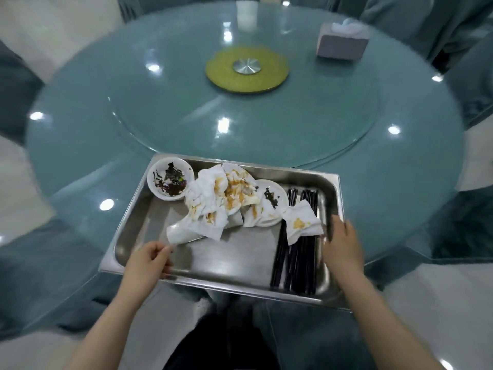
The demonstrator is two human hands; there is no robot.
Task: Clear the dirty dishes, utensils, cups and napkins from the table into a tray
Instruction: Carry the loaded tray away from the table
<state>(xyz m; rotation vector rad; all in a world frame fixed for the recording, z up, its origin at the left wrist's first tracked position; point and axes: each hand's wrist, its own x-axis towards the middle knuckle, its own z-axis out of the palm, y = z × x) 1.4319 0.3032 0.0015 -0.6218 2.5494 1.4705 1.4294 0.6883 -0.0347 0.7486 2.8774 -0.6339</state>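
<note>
Stainless-steel rectangular tray (232, 260) sits at the near edge of the round blue-green glass table (106, 108), loaded with sauce-smeared white dishes (170, 180), stained white napkins (213, 201), a tipped white cup (181, 233) and black chopsticks (296, 257), so by my read you're ready to carry it off. Lift both sides together and keep it level so nothing slides. Your left hand (149, 260) curls over the near rim, your right hand (342, 244) wraps the right rim, both forearms reaching forward.

Far across the glass turntable (240, 124): yellow hub (246, 69) at centre, tissue box (342, 41) on the right, white cup (246, 14) at the far edge, blue-draped chairs (474, 84) around.
</note>
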